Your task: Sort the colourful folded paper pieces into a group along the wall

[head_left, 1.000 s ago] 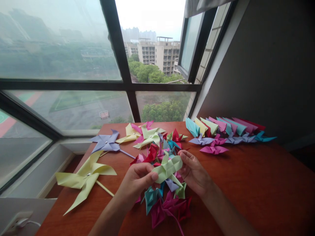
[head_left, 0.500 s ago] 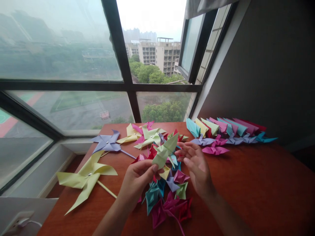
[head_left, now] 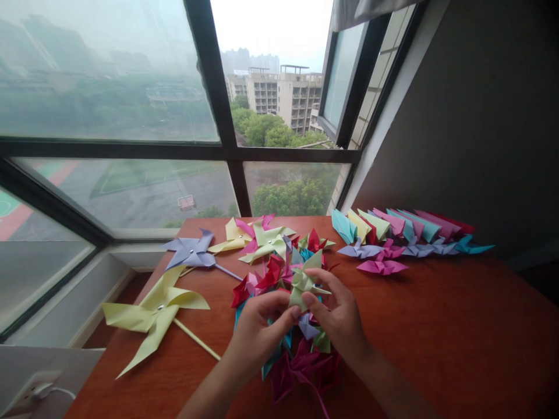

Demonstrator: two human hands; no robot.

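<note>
Head view. The left hand and the right hand meet over the pile of folded paper pieces, both closed in a pinch on one light green folded piece. Left thumb and fingers grip its lower left edge; right thumb and forefinger grip its lower right. The piece stands just above the pile, one point up and one pointing right.

Judgement on the step in hand: the piece is thin paper and creases readily. A light pinch near the base, with both hands close together, should keep the folds square; pulling the points apart risks a tear at the centre.

Surface: a reddish-brown wooden table. Left of the pile lies a pale yellow pinwheel on a stick. Beyond the pile, toward the window, lie a lavender pinwheel and a yellow-green pinwheel. To the right and behind the pile runs a row of coloured folded pieces, overlapping along the wall.

Room: a dark-framed window behind the table shows buildings and trees in haze. A grey wall stands at the right.
</note>
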